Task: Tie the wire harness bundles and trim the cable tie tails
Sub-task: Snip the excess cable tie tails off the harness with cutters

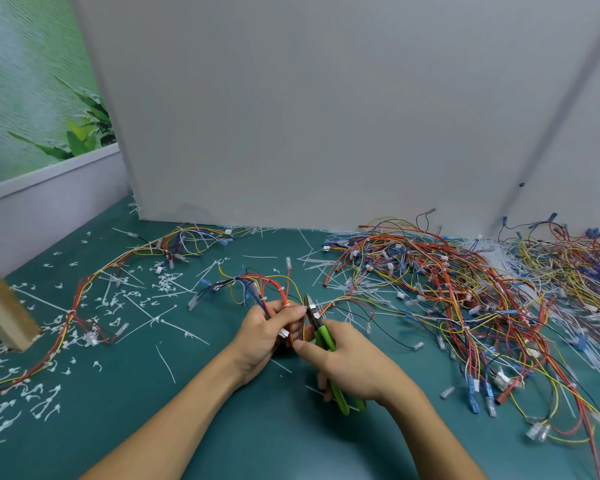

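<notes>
My left hand (267,332) grips a small wire harness bundle (262,289) of red, blue and yellow wires over the green mat, fingers curled round the wires near a white cable tie. My right hand (354,365) holds green-handled cutters (324,337), jaws pointing up and away beside the left fingertips, close to the tie. Whether the blades touch a tail I cannot make out.
A large tangled heap of harnesses (465,292) fills the right side. A long tied harness (84,296) runs along the left. Cut tie tails (32,403) and loose white cable ties (160,320) litter the mat. A grey panel (326,116) stands behind; a wooden post (0,306) rises at left.
</notes>
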